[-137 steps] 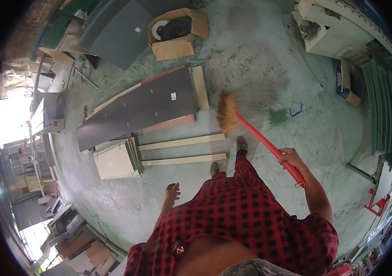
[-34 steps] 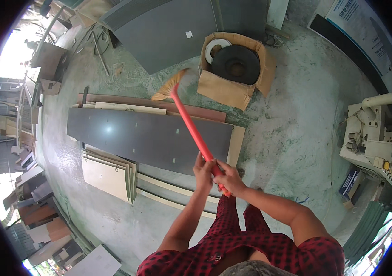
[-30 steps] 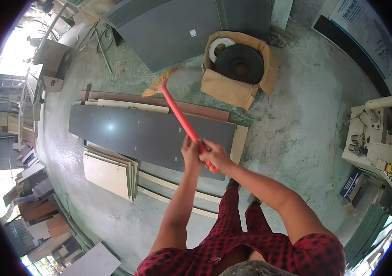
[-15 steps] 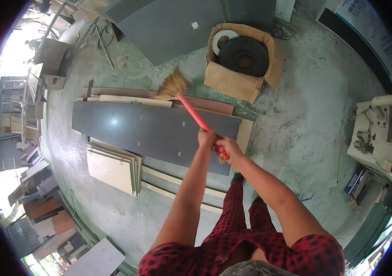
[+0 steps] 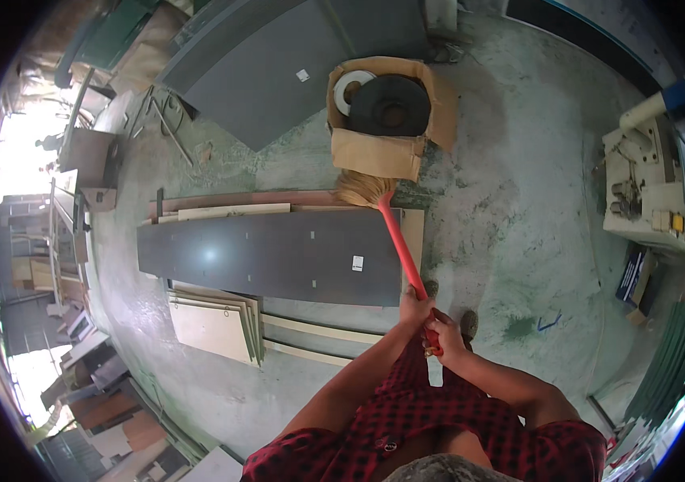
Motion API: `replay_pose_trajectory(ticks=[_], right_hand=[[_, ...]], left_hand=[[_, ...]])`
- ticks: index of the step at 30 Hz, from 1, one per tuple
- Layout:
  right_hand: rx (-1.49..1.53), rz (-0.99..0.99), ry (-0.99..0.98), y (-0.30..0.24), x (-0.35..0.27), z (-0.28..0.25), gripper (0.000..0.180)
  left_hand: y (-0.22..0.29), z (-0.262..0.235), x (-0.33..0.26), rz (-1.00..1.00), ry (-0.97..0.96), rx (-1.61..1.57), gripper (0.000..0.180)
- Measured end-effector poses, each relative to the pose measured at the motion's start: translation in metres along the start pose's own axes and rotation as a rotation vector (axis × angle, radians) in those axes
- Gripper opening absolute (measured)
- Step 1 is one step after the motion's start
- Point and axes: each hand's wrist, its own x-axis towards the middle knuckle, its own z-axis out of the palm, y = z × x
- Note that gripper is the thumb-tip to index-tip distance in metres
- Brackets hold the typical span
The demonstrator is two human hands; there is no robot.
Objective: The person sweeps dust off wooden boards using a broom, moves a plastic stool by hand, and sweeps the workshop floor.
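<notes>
Both my hands are wrapped round the red handle of a straw broom (image 5: 401,245). My left hand (image 5: 415,308) grips it higher up, toward the bristles, and my right hand (image 5: 445,336) holds the handle's end close to my body. The tan bristles lie between the long dark grey panel (image 5: 278,255) and the cardboard box (image 5: 375,154). Inside that box are a black roll (image 5: 395,104) and a smaller white roll (image 5: 350,90). Whether the bristles touch the box cannot be made out.
Under the grey panel lie pale and brown boards. Cream panels (image 5: 210,325) and two narrow strips (image 5: 318,329) are at its near side. Large grey sheets (image 5: 254,72) are at the far side. A machine (image 5: 648,185) stands on the right, near dark green panels (image 5: 668,361).
The broom head has swung right, from the far edge of the grey panel to just before the box. My hands have come nearer my body, and the view has shifted.
</notes>
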Motion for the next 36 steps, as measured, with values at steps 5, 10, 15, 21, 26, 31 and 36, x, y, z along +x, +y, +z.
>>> replay_pose_trajectory(ticks=[5,10,15,21,26,31,36], right_hand=[[-0.105,-0.039,0.127,-0.006,-0.064,-0.033,0.046],[-0.172,-0.149,-0.002,-0.018,-0.11,-0.076,0.05],[-0.269,-0.088,-0.138,-0.027,-0.135,-0.103,0.056],[-0.467,-0.106,-0.247,-0.02,-0.125,-0.103,0.062],[-0.916,-0.397,-0.276,-0.025,-0.115,-0.093,0.068],[-1.494,-0.621,-0.277,-0.085,-0.089,-0.037,0.057],[-1.821,-0.881,-0.287,-0.154,-0.049,0.038,0.035]], left_hand=[[0.0,0.037,-0.053,0.203,-0.11,-0.202,0.045],[0.0,0.061,-0.091,0.132,-0.252,-0.561,0.048],[0.013,0.05,-0.118,-0.08,-0.39,-0.757,0.052],[-0.013,0.04,-0.117,-0.125,-0.437,-1.008,0.054],[0.002,0.015,-0.123,-0.228,-0.441,-1.149,0.046],[0.013,0.001,-0.064,-0.095,-0.429,-1.301,0.028],[0.077,-0.035,0.013,-0.038,-0.305,-1.491,0.01]])
